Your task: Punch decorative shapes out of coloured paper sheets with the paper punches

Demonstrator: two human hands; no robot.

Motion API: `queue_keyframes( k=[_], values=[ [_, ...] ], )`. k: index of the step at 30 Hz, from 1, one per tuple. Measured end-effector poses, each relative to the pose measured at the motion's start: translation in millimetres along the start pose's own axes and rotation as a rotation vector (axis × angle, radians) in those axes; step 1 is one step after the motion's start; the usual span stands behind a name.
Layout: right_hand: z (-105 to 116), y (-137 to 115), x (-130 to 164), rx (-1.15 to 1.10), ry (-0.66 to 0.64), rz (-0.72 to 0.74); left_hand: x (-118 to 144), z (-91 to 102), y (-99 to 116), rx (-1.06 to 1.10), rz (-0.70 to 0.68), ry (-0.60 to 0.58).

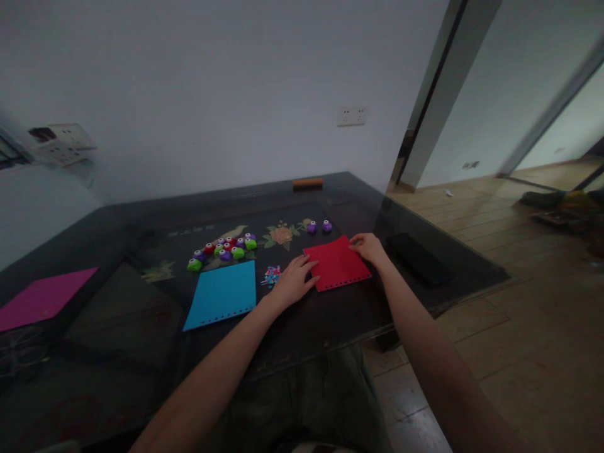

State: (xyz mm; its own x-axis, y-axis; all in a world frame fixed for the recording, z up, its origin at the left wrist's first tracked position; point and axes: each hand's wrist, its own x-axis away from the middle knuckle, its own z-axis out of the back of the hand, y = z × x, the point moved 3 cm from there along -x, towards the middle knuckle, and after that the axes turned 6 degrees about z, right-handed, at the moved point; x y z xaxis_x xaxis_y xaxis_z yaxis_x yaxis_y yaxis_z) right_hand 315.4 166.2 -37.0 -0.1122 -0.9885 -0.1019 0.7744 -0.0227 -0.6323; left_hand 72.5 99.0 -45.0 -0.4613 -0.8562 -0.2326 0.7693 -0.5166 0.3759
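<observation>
Fingers [310, 267] of the left hand [291, 280] are resting apart on a flat red sheet [338, 267], right of centre toward the surface's front edge.
The right hand [370, 248] is touching its right edge; whether it is pinching, I cannot tell. Holes are lining its near side; a similarly perforated blue sheet [224, 293] is lying left, below rounded, eyed pieces [225, 255].

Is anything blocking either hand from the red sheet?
Nothing visible is. The left hand reaches over the left edge of the red sheet, and the right hand is at its upper right edge. The pink-and-blue pile lies left of the left hand, off the sheet.
</observation>
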Motion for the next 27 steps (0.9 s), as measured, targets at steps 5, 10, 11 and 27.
queue_keyframes(
  k=[5,10,11,27],
  values=[
    [-0.6,0.1,-0.2,0.02,0.025,0.025,-0.8,-0.2,-0.5,0.001,0.016,-0.008],
    [-0.7,0.2,0.0,0.008,0.007,-0.003,-1.0,-0.4,-0.6,0.008,0.019,-0.009],
    [-0.6,0.1,0.0,0.004,0.008,-0.002,-0.8,-0.4,-0.5,0.01,0.017,-0.005],
    [0.3,-3.6,4.8,0.133,0.051,0.026,-1.1,1.5,0.6,-0.003,0.013,0.0]
  ],
)
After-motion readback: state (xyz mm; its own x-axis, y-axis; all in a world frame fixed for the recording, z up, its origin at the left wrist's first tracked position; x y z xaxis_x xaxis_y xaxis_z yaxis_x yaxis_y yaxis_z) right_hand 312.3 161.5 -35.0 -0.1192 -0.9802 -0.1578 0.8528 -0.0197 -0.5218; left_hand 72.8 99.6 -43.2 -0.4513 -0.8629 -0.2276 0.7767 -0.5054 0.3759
